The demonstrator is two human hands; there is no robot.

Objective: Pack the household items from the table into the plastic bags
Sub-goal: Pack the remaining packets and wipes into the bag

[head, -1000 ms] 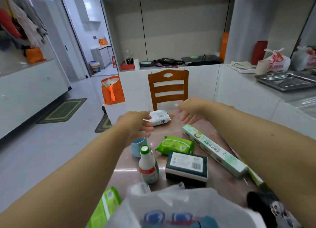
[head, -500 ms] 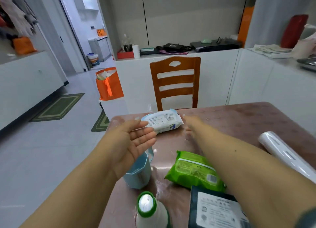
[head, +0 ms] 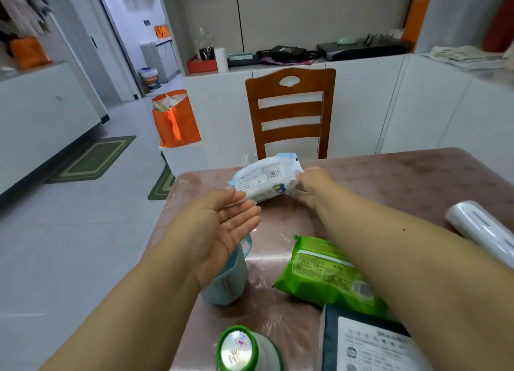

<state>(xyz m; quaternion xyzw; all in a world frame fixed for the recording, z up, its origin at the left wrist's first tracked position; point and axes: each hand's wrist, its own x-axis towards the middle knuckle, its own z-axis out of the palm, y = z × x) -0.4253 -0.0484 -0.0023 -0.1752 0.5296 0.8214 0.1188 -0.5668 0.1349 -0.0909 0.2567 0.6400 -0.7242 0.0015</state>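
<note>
Two hands: right hand [head: 311,185] grips white wipes pack [head: 265,180], left hand [head: 219,228] open

Two bare forearms, no sleeves, watch or rings in sight. Left hand [head: 219,231] and right hand [head: 313,185] ungloved. Small dark mole on the right forearm [head: 403,229]. Short, plain fingernails.

A white soft wipes packet [head: 264,180] sits at the far edge of the glossy brown bench [head: 417,176], before a wooden slat-back chair [head: 290,112]. Nearer, a blue plastic cup [head: 228,281] stands left of a green wipes pack [head: 325,276]. A green-capped white bottle [head: 242,348] stands nearest, with a dark flat box [head: 367,345] on its right. A white plastic roll [head: 484,228] lies far right.
</note>
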